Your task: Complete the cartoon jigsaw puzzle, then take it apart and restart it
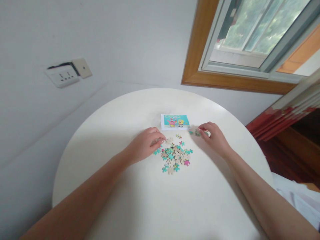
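A loose heap of jigsaw puzzle pieces [175, 154] lies on the white table, some showing teal, pink and yellow print and others their plain grey-beige backs. My left hand [146, 145] is at the heap's upper left edge, thumb and fingers bent together around a puzzle piece that they mostly hide. Right of the heap, my right hand [214, 136] has its thumb and fingers curled in a pinch on a puzzle piece, beside a few small loose pieces [197, 132]. Behind the heap lies a printed picture card [176, 122] with a pink and a yellow cartoon figure.
The round white table [155, 203] stands against a pale wall [130, 40] with a socket plate [62, 76]. A wood-framed window [240, 84] is at upper right, with a red and cream curtain [282, 116] below it. White items [297, 196] lie beyond the table's right edge.
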The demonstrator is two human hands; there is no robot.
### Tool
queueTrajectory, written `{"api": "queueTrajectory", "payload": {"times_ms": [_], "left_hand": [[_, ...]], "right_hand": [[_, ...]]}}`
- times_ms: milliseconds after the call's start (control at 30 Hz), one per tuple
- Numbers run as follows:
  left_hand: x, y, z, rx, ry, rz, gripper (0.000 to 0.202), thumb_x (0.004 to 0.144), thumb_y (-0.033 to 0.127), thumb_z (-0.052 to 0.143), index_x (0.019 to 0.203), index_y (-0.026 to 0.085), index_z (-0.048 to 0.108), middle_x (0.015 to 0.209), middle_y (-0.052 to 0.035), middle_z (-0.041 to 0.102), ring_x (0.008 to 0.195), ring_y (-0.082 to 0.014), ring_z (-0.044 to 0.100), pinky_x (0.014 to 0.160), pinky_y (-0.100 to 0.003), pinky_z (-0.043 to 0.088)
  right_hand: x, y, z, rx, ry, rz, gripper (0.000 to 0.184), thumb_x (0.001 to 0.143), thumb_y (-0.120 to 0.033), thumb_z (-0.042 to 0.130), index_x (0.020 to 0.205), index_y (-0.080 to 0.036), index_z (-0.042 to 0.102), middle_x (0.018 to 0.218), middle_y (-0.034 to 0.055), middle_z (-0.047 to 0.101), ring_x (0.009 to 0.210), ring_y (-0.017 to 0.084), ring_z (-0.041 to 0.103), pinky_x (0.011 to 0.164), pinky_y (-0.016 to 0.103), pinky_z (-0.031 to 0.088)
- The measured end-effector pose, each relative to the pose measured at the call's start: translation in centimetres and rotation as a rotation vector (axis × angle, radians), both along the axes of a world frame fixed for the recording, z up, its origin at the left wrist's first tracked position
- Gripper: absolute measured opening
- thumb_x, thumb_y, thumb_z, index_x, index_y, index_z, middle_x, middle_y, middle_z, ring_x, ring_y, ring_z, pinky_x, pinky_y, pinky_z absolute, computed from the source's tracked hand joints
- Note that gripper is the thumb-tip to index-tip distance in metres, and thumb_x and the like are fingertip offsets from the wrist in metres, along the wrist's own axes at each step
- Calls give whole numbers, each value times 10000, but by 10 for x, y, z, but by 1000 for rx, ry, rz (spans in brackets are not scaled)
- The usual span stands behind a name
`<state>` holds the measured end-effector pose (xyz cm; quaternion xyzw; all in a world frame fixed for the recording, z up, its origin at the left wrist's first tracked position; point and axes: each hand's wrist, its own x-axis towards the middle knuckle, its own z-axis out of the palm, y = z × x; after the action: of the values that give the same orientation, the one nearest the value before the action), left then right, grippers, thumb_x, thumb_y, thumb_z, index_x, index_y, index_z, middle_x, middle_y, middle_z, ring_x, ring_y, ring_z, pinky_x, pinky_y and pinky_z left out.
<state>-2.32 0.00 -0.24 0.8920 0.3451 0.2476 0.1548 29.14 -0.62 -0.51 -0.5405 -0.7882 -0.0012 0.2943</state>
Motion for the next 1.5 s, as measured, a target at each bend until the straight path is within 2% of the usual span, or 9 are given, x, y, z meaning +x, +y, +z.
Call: {"api": "queueTrajectory", "payload": {"times_ms": [167, 300, 467, 667, 833, 1033, 1200, 1400, 1500], "left_hand": [[1, -5, 3, -83, 26, -102, 189, 889, 226, 512, 992, 205, 669, 946, -51, 588, 901, -170, 571, 828, -287, 440], [3, -11, 7, -141, 23, -118, 224, 842, 288, 597, 1049, 212, 637, 984, -40, 562, 929, -175, 562, 842, -278, 440], [6, -13, 7, -161, 79, -150, 235, 820, 264, 610, 1052, 229, 630, 965, -26, 558, 924, -180, 555, 836, -275, 434], [5, -11, 4, -160, 97, -135, 236, 834, 223, 576, 1066, 218, 623, 994, -38, 566, 960, -186, 554, 863, -282, 429], [3, -10, 5, -141, 84, -115, 248, 842, 186, 535, 1074, 209, 618, 1013, -49, 561, 975, -190, 554, 864, -289, 443], [2, -9, 4, -143, 64, -118, 265, 842, 157, 516, 1077, 213, 623, 993, -44, 553, 958, -181, 556, 870, -285, 446], [4, -10, 3, -153, 54, -110, 245, 858, 152, 493, 1053, 205, 632, 981, -47, 547, 935, -175, 550, 853, -276, 438], [4, -15, 13, -154, 67, -150, 227, 824, 214, 579, 1046, 215, 627, 960, -30, 497, 915, -166, 527, 837, -262, 418], [5, -19, 14, -151, 83, -191, 352, 750, 320, 698, 1076, 239, 594, 1006, -24, 497, 954, -184, 514, 863, -275, 401]], "right_hand": [[-43, -28, 11, -121, 18, 420, 230, 875, -187, 502, 1037, -210, 664, 894, 59, 653, 872, 192, 562, 821, 358, 432], [-60, -41, 15, -164, 6, 531, 256, 868, -244, 557, 1098, -223, 667, 1003, 79, 619, 923, 189, 544, 838, 355, 433], [-65, -44, 9, -185, -44, 525, 278, 841, -328, 621, 1102, -249, 672, 1027, 76, 597, 956, 207, 521, 866, 384, 411], [-63, -40, 2, -168, -70, 501, 250, 884, -285, 560, 1104, -247, 673, 1025, 80, 601, 957, 206, 522, 868, 388, 404], [-62, -42, 8, -157, -63, 498, 237, 879, -272, 565, 1087, -257, 677, 1056, 71, 606, 996, 207, 519, 895, 397, 392], [-66, -47, 14, -213, -85, 617, 282, 797, -412, 672, 1038, -266, 695, 1125, 65, 591, 1062, 219, 505, 933, 394, 388], [-64, -41, 5, -147, -77, 520, 239, 859, -357, 606, 1058, -255, 689, 1091, 84, 609, 1041, 226, 519, 911, 408, 404], [-61, -37, 6, -122, -34, 488, 238, 867, -300, 596, 1080, -240, 684, 1065, 93, 621, 1008, 215, 545, 896, 385, 427], [-61, -38, 7, -122, -11, 488, 224, 859, -273, 605, 1064, -237, 688, 1064, 89, 623, 1004, 211, 551, 895, 385, 433]]}}
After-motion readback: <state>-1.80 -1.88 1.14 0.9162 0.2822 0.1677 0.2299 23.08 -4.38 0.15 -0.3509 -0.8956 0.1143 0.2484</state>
